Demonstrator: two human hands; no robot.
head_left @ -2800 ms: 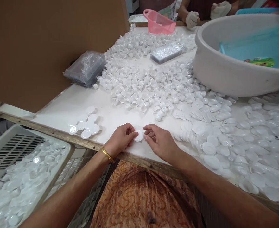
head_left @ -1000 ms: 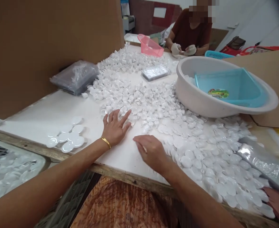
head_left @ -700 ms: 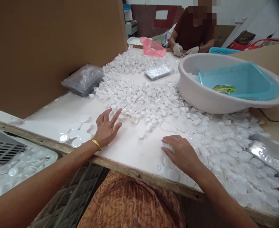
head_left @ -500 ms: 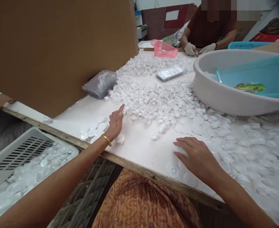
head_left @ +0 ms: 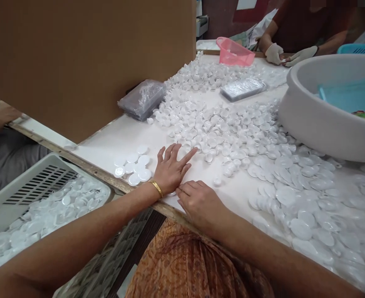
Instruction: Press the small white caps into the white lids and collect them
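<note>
My left hand [head_left: 171,167], with a gold bangle on the wrist, lies flat on the white table [head_left: 114,138], fingers spread, its fingertips at the edge of a heap of small white cup-shaped caps [head_left: 213,128]. My right hand [head_left: 197,203] rests beside it near the table's front edge, fingers curled and pressed together towards the left wrist. A sliver of white plastic [head_left: 171,193] shows between the two hands; what the right fingers hold is hidden. A small group of finished round lids [head_left: 132,167] lies just left of my left hand. Flat white discs [head_left: 300,194] are heaped to the right.
A big grey basin [head_left: 319,124] holding a turquoise basket [head_left: 350,95] stands at the right. Wrapped packets [head_left: 143,99] [head_left: 242,87] and a pink scoop [head_left: 233,51] lie further back. A grey crate [head_left: 39,182] of lids sits low left, below a cardboard wall [head_left: 76,62]. A co-worker's gloved hands [head_left: 275,53] work opposite.
My right hand has drawn back left from the disc heap to beside my left wrist. My left hand has spread flat again by the cup heap. The view has swung left.
</note>
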